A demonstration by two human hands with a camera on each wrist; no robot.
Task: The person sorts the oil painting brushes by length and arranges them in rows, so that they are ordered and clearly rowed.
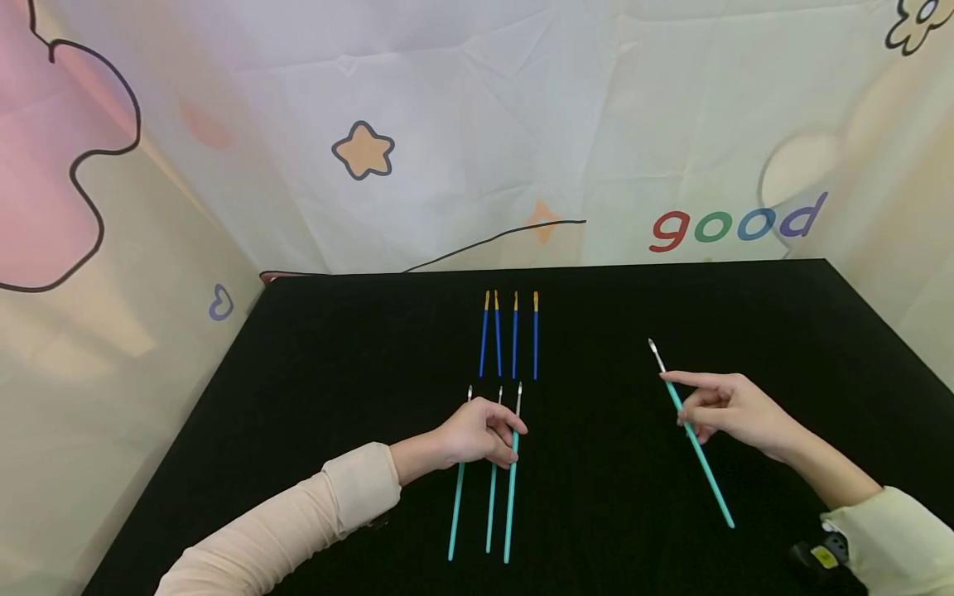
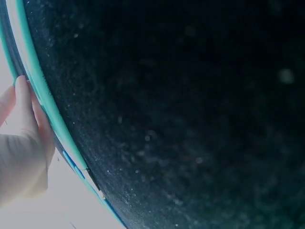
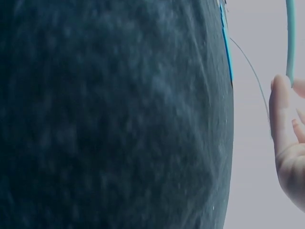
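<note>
My left hand [image 1: 477, 432] is over a row of teal paintbrushes with white tips. Its thumb and fingers pinch the rightmost teal paintbrush [image 1: 510, 513]. The middle teal paintbrush [image 1: 491, 517] and the left teal paintbrush [image 1: 456, 517] pass under that hand, partly hidden. In the left wrist view a teal handle [image 2: 45, 90] runs close to the camera beside the fingers. Off to the right, my right hand [image 1: 745, 414] holds another teal paintbrush [image 1: 710, 476] between thumb and fingers, its tip angled up and left. The right wrist view shows only part of this brush's handle [image 3: 290, 43].
Several blue paintbrushes [image 1: 535, 343] with yellow-brown bristles lie side by side beyond the teal row. Everything lies on a black tabletop [image 1: 335, 356]. A printed cloth backdrop [image 1: 477, 124] closes off the back and sides.
</note>
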